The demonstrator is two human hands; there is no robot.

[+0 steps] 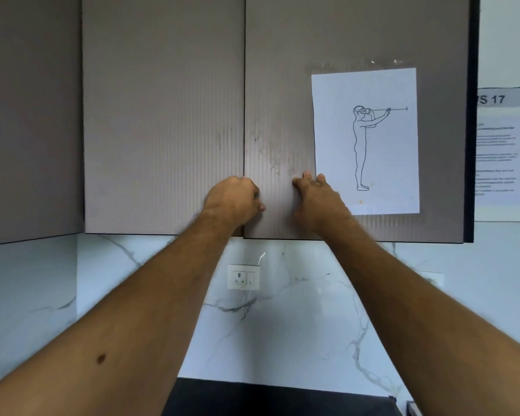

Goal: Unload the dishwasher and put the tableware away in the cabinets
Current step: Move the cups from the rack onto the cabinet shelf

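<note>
Grey ribbed cabinet doors point(162, 115), two, both hands point(315, 196) pressed against one

bare forearms, no sleeves, small mole on left forearm point(101, 358)

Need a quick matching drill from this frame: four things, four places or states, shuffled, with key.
Things:
1. left hand
2. right hand
3. paper sheet with figure drawing
4. wall socket

Places or states:
A. taped on the right cabinet door
B. fingers curled at the seam between the two doors
C. on the marble backsplash below the cabinets
D. fingers spread flat on the right door, beside the sheet

Pairs: 1-B, 2-D, 3-A, 4-C
</note>
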